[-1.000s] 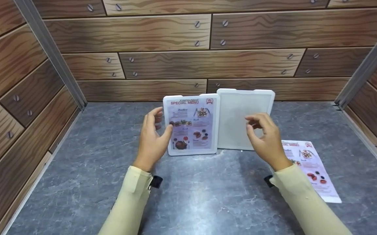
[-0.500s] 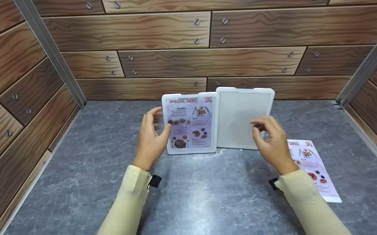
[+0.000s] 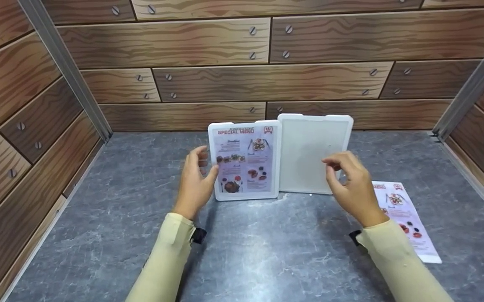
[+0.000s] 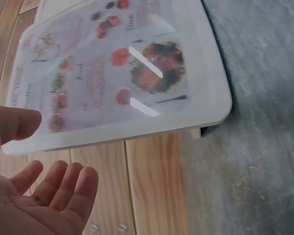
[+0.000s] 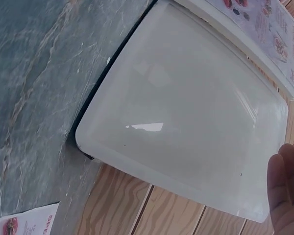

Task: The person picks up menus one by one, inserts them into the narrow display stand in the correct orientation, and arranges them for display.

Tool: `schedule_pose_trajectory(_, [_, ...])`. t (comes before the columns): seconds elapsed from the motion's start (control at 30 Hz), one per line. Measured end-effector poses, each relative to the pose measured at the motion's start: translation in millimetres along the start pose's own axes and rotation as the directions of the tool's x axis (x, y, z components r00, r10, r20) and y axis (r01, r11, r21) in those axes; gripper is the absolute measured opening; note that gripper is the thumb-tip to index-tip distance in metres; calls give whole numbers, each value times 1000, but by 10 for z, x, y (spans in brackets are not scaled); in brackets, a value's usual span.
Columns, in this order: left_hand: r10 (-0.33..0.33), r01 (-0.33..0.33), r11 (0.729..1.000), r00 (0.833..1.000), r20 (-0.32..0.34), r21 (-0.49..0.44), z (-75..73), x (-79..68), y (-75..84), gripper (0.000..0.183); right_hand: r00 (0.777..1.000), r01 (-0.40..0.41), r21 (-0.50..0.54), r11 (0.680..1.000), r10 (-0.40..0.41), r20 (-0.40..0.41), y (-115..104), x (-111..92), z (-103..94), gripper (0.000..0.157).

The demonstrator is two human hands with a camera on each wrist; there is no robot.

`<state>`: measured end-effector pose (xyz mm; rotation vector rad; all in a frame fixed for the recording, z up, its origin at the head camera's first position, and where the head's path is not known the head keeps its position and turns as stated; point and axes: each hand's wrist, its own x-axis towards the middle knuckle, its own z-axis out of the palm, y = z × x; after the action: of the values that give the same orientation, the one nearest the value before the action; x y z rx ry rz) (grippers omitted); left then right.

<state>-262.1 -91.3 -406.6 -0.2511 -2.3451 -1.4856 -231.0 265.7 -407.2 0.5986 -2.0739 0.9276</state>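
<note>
A white frame (image 3: 245,196) with a printed "Special Menu" sheet behind its clear front stands upright on the table. My left hand (image 3: 194,184) is at its left edge, thumb in front and fingers curved behind; the left wrist view shows a gap between fingers and frame. Beside it, slightly behind, stands a second white frame (image 3: 304,155) with a blank pale face. Near that one's right edge is my right hand (image 3: 350,184), fingers loosely bent, nothing visible between them. A loose menu sheet (image 3: 407,218) lies flat on the table, partly covered by my right hand and sleeve.
The grey marbled table (image 3: 99,235) is bounded by wood-patterned walls (image 3: 208,42) at the back and both sides. Metal corner strips (image 3: 68,71) run up where the walls meet. Black wrist straps (image 3: 199,235) are on both arms.
My right hand has shifted to the right and a little toward me, away from the middle of the blank frame. My left hand has dropped slightly. Both frames stay in place.
</note>
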Motion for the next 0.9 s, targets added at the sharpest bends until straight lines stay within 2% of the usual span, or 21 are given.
schedule_pose_trajectory(0.17, [-27,25,999,998,60,33,33,6,-87,41,999,8,-30,1000,-7,45,14,-7,-9,22])
schedule_pose_trajectory(0.37, [-68,63,997,992,108,43,65,-3,-145,34,999,45,-23,999,-45,27,16,12,-5,26])
schedule_pose_trajectory(0.63, [-79,77,997,991,107,27,97,-15,-175,33,997,73,-8,997,-73,15,36,3,2,27])
schedule_pose_trajectory(0.9, [-108,102,992,990,92,68,130,-12,-224,33,997,79,-32,996,-78,28,43,-4,-14,26])
